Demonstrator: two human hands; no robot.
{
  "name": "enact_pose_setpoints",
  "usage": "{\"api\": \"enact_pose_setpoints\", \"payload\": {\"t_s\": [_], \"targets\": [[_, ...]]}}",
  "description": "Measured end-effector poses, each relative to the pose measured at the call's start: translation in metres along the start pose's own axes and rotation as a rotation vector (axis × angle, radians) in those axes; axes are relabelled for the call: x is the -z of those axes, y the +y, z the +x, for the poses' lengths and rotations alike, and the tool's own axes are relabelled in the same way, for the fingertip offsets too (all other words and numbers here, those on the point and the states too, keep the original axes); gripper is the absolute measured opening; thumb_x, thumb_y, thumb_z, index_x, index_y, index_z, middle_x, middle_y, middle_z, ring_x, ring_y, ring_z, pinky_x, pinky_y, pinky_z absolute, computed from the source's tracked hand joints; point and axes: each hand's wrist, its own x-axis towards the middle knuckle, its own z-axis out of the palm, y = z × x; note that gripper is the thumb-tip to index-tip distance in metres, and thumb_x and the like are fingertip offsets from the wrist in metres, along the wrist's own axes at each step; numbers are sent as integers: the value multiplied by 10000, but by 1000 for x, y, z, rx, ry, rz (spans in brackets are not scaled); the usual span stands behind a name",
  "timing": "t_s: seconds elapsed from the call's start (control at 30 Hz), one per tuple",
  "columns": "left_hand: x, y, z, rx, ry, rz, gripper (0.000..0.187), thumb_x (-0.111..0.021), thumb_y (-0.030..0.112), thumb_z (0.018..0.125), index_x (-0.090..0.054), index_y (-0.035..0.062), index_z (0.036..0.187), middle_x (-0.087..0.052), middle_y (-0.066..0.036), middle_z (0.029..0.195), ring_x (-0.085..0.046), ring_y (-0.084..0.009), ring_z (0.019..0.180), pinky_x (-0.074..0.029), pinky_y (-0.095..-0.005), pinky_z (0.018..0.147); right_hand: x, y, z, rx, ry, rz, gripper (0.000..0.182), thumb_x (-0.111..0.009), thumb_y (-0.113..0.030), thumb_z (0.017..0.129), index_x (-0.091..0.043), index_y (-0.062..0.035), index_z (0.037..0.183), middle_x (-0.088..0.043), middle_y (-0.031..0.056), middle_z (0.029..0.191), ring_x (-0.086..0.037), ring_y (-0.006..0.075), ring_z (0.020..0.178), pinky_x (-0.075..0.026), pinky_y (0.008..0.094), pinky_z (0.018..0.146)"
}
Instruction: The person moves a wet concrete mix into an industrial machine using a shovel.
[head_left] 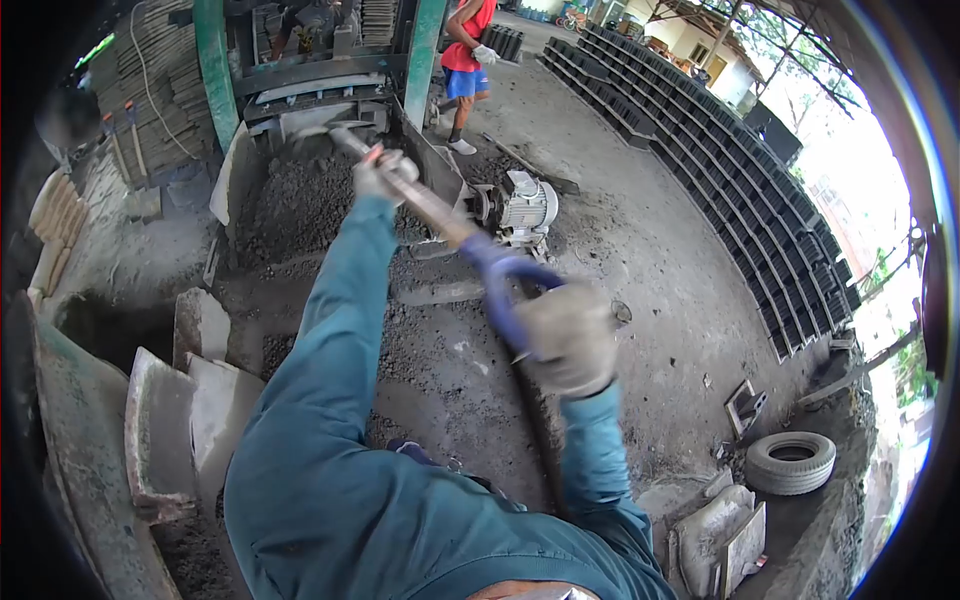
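Two gloved hands grip one long wooden shovel with a blue handle point(470, 240): left hand point(385, 175) closed far up the shaft, right hand point(565, 335) closed nearer, blade toward the dark gravel pile point(300, 200).

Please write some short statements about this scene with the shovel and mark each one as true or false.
1. Both hands grip the shovel. True: the left hand is on the shaft and the right hand is at the blue handle.
2. The hands are bare. False: both wear gloves.
3. A tyre lies on the ground at the right. True.
4. The electric motor is red. False: it is light grey.
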Motion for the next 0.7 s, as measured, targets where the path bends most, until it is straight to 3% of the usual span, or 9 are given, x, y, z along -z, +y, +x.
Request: {"api": "enact_pose_setpoints", "payload": {"t_s": [0.03,0.07,0.13,0.27,0.4,0.47,0.53,0.6,0.7], "targets": [[18,16,-17,-34,22,140,182,-515,225,949,-465,120,809,-487,-13,615,-495,-163,548,-480,-358,549,-20,-10,-7,-170,-137,212,87,-576,-97,821,-601,-143,752,-566,0,680,-565,186,620,-461,428,864],[56,31,-22,-66,-378,142,202,-551,234,936,-498,127,774,-507,-16,627,-533,-168,560,-501,-353,573,-43,-14,-38,-227,-273,221,109,-565,-101,817,-580,-157,725,-547,-9,673,-562,176,631,-451,442,898],[80,41,-69,-20,39,469,249,-639,294,885,-491,158,737,-536,-13,647,-557,-184,567,-502,-386,575,-84,-23,-94,-168,-494,3,131,-559,-132,817,-558,-184,696,-526,-25,670,-564,162,660,-429,483,942],[117,18,-95,41,385,556,277,-672,332,870,-484,155,772,-530,-14,640,-532,-191,538,-490,-417,577,-126,-22,-174,-189,-682,-343,80,-585,-190,804,-619,-216,737,-575,-38,717,-591,169,777,-357,585,994],[114,-45,-169,173,178,405,358,-685,401,854,-488,133,723,-529,-69,660,-518,-246,589,-459,-467,674,-113,32,-294,-320,-722,-451,92,-610,-183,785,-681,-216,833,-657,-16,840,-616,180,939,-283,624,1045],[97,-78,-219,177,277,373,362,-671,412,860,-474,141,724,-508,-58,694,-489,-240,582,-454,-471,708,-62,30,-300,-694,-1073,-329,199,-641,-151,761,-708,-172,947,-686,15,990,-601,215,1097,-324,556,1070],[111,-102,-259,155,314,425,328,-636,358,873,-459,124,727,-476,-46,689,-473,-224,575,-456,-458,703,-40,54,-375,-1359,-399,9,336,-652,-131,758,-694,-133,1091,-672,62,1100,-562,255,1195,-399,460,1051],[141,-141,-304,132,392,399,292,-639,307,838,-462,113,711,-478,-51,677,-474,-223,571,-453,-466,702,-1,48,-401,-1352,-286,-449,516,-690,-149,762,-595,-115,1268,-656,125,1159,-560,316,1196,-459,386,999],[170,-181,-359,199,410,279,248,-635,276,823,-480,119,710,-498,-43,688,-500,-230,603,-449,-478,738,33,37,-456,-1726,-301,-554,816,-740,-189,755,-328,-126,1456,-641,226,1133,-587,392,1139,-478,436,964]]}}
